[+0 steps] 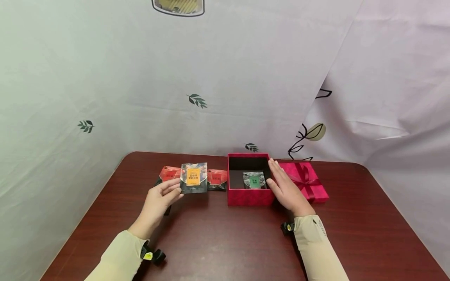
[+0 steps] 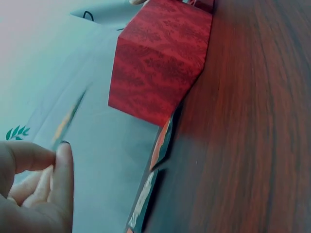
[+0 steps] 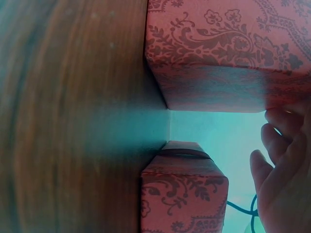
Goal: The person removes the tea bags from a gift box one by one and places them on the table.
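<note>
My left hand [image 1: 159, 201] pinches a flat sachet [image 1: 193, 177] with a yellow label by its left edge, thumb in front. It is held up above the table, left of a red patterned box [image 1: 249, 197]; the left wrist view shows this sachet [image 2: 70, 119] nearly edge-on and blurred. Inside the open box lies a sachet with a green label [image 1: 254, 180]. Along the box's right rim rests my right hand [image 1: 287, 190], fingers straight. From the right wrist, its fingertips touch the box's upper edge [image 3: 218, 90].
Behind the held sachet lie red-labelled sachets, one at left [image 1: 170, 173] and one against the box [image 1: 216, 178], both partly covered. A red lid with a ribbon bow [image 1: 318, 189] lies right of the box. The brown table [image 1: 225, 242] meets a pale hanging cloth [image 1: 225, 128].
</note>
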A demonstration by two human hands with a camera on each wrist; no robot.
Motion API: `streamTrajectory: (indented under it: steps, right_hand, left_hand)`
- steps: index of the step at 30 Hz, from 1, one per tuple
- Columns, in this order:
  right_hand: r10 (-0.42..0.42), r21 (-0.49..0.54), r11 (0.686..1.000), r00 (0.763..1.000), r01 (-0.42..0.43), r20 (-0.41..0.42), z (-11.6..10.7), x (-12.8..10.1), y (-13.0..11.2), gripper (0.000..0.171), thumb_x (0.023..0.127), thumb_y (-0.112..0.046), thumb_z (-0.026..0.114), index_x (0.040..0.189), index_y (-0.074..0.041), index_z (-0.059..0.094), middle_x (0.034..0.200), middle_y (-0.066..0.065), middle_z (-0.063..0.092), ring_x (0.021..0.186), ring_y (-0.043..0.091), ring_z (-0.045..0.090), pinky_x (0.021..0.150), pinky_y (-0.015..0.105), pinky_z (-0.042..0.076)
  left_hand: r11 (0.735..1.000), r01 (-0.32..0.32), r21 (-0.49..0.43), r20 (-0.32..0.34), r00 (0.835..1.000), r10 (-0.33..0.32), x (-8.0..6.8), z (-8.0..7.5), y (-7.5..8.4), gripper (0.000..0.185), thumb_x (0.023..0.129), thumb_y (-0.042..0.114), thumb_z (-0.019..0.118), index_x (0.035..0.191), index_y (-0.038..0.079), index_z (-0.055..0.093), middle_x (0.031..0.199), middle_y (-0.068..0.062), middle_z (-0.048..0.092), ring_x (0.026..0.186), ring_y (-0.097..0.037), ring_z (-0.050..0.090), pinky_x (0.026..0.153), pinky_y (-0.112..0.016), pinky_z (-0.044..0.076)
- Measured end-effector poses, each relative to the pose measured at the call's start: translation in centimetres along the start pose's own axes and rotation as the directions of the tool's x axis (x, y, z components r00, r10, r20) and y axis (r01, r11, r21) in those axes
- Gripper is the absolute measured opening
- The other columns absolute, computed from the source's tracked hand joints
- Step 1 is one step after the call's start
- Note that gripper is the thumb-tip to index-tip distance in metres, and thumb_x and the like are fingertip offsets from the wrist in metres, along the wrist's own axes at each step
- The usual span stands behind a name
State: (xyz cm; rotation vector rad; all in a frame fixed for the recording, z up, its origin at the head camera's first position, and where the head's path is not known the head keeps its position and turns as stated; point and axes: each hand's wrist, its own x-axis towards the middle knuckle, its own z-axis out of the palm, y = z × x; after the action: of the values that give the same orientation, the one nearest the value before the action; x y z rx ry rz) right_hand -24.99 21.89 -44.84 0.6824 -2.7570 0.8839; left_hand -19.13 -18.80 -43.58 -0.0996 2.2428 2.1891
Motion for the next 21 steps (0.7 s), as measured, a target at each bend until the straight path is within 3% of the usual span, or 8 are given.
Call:
streamTrajectory:
  steps: [11,21]
  right_hand:
    - [-0.015,-0.004,1.0,1.0,0.015,-0.022,0.2,0.0,0.2,0.067,0.104,-0.025,0.054,0.161,-0.006,0.024,0.168,0.012,0.02,0.152,0.039,0.018,0.119,0.059,0.021]
    - [-0.006,-0.004,1.0,1.0,0.006,-0.002,0.1,0.0,0.3,0.067,0.104,-0.024,0.053,0.161,-0.004,0.024,0.168,0.013,0.019,0.153,0.038,0.016,0.121,0.056,0.018]
  left_hand:
    - [0.992,0.104,0.069,-0.017,0.995,-0.103,-0.5,-2.0,-1.3,0.045,0.1,-0.001,0.059,0.142,-0.012,0.049,0.125,-0.019,0.067,0.091,0.0,0.068,0.085,-0.026,0.057]
    - [0.976,0.152,0.154,0.029,0.987,-0.158,-0.4,-2.5,-2.0,0.043,0.1,-0.003,0.058,0.14,-0.015,0.049,0.13,-0.028,0.062,0.091,-0.004,0.067,0.081,-0.029,0.059]
